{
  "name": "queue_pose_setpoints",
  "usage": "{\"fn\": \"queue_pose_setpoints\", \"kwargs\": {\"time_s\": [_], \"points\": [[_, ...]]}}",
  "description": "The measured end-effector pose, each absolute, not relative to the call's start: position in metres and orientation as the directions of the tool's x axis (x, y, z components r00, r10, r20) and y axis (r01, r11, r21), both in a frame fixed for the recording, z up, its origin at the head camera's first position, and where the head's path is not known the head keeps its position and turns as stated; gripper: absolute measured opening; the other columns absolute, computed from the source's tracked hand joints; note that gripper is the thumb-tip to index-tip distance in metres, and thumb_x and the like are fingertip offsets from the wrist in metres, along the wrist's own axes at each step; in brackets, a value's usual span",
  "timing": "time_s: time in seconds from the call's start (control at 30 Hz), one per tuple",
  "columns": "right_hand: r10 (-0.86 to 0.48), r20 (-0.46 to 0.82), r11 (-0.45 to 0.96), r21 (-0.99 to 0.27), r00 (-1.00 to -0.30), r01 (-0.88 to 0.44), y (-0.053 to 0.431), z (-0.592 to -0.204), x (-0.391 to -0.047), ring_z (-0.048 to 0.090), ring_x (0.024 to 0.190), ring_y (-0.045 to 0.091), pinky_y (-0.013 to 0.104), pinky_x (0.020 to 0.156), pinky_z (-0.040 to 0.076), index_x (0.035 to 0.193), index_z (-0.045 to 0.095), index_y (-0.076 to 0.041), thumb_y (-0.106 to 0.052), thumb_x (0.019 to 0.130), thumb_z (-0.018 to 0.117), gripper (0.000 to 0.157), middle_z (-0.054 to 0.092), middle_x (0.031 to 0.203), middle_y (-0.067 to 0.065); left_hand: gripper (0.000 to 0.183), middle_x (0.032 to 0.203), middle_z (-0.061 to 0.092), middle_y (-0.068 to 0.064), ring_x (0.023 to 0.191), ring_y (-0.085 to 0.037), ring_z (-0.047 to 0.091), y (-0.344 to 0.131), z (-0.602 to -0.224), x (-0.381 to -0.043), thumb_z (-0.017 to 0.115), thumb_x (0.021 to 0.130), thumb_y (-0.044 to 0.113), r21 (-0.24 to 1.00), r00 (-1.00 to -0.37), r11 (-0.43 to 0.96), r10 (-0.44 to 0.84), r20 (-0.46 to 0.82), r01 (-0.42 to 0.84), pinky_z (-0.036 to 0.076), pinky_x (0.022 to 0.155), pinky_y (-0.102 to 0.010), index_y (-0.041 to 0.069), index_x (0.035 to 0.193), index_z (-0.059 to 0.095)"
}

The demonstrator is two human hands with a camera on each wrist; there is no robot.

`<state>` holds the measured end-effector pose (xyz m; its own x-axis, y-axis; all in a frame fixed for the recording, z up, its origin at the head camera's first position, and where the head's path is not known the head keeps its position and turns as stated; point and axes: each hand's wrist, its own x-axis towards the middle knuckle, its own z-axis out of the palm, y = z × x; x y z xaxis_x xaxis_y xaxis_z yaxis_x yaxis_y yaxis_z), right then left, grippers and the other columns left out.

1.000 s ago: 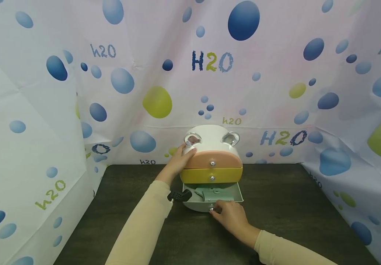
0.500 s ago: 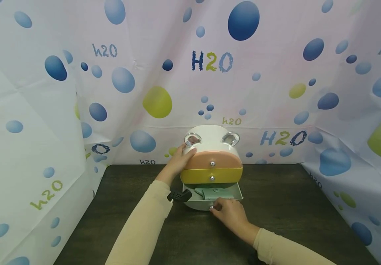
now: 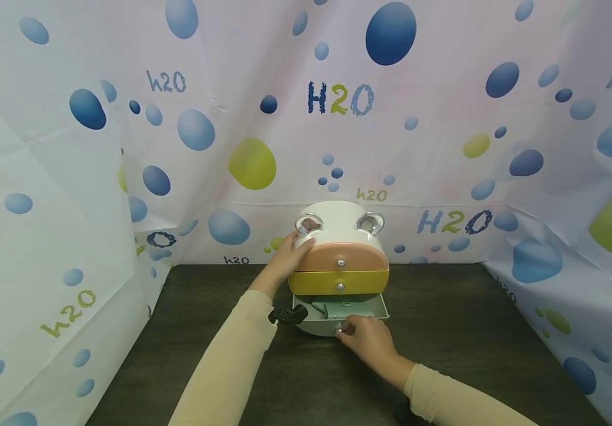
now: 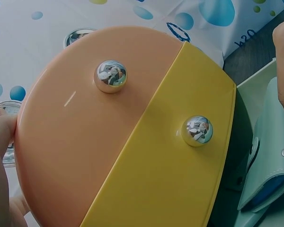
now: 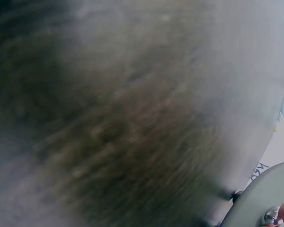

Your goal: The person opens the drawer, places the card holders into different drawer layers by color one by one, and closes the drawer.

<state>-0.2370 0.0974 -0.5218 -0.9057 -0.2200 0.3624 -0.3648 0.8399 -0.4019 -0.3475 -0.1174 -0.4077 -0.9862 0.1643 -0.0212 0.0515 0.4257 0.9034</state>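
A small drawer cabinet (image 3: 338,220) with a white rounded top and two silver ear shapes stands at the table's middle. Its orange drawer (image 3: 319,258) and yellow drawer (image 3: 311,284) are closed. The pale green bottom drawer (image 3: 313,327) is pulled out. Inside lies a mint-green case (image 4: 270,142) with a snap button, blue showing at its end. My left hand (image 3: 283,258) rests against the cabinet's left side, thumb at the orange drawer's edge. With thumb and fingers, my right hand (image 3: 374,342) pinches the bottom drawer's silver knob (image 5: 270,215).
The dark table (image 3: 460,349) runs out on both sides of the cabinet. Behind and beside it hangs a white curtain (image 3: 295,130) with blue and green spots. A black device (image 3: 289,314) sits on the left wrist, overlapping the drawer's left corner in the head view.
The bottom drawer has slid a little inward, with the case in it. My right hand has moved slightly away from me along with the knob; my left hand has stayed in place.
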Motion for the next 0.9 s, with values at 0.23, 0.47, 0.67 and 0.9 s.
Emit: {"fn": "queue_pose_setpoints", "kwargs": {"time_s": [0.23, 0.47, 0.67, 0.9], "points": [[-0.218, 0.363, 0.843, -0.398, -0.906, -0.362, 0.0966, -0.5211, -0.2378, 0.059, 0.061, 0.001, 0.024, 0.054, 0.046, 0.072, 0.069, -0.023, -0.028, 0.076, 0.087, 0.019, 0.065, 0.067, -0.015, 0.096, 0.165, 0.019, -0.016, 0.15, -0.038, 0.018, -0.1177, -0.4072, -0.3472, 0.049, 0.091, 0.072, 0.9, -0.986, 0.432, 0.163, -0.024, 0.05, 0.018, 0.117, -0.061, 0.015, 0.161, 0.017], [-0.215, 0.367, 0.836, -0.41, -0.905, -0.365, 0.0955, -0.5211, -0.2398, 0.059, 0.062, 0.002, 0.024, 0.055, 0.046, 0.072, 0.07, -0.022, -0.027, 0.076, 0.087, 0.018, 0.066, 0.068, -0.014, 0.095, 0.165, 0.019, -0.015, 0.15, -0.037, 0.018, -0.1173, -0.4063, -0.3462, 0.049, 0.092, 0.071, 0.902, -0.986, 0.429, 0.166, -0.02, 0.054, 0.018, 0.118, -0.06, 0.015, 0.161, 0.017], [-0.211, 0.356, 0.835, -0.418, -0.91, -0.357, 0.0952, -0.5209, -0.2416, 0.061, 0.064, 0.002, 0.025, 0.056, 0.048, 0.074, 0.071, -0.022, -0.027, 0.077, 0.086, 0.016, 0.068, 0.07, -0.014, 0.096, 0.165, 0.019, -0.016, 0.15, -0.038, 0.018, -0.1171, -0.4063, -0.3465, 0.049, 0.091, 0.071, 0.9, -0.986, 0.431, 0.168, -0.014, 0.061, 0.018, 0.117, -0.061, 0.014, 0.161, 0.017], [-0.218, 0.346, 0.822, -0.438, -0.913, -0.363, 0.0958, -0.5212, -0.2443, 0.06, 0.063, 0.001, 0.024, 0.055, 0.048, 0.073, 0.071, -0.021, -0.024, 0.078, 0.086, 0.016, 0.067, 0.069, -0.014, 0.095, 0.165, 0.019, -0.017, 0.15, -0.039, 0.018, -0.1161, -0.4056, -0.3457, 0.049, 0.092, 0.07, 0.899, -0.986, 0.433, 0.168, -0.008, 0.067, 0.018, 0.117, -0.061, 0.013, 0.161, 0.017]]}}
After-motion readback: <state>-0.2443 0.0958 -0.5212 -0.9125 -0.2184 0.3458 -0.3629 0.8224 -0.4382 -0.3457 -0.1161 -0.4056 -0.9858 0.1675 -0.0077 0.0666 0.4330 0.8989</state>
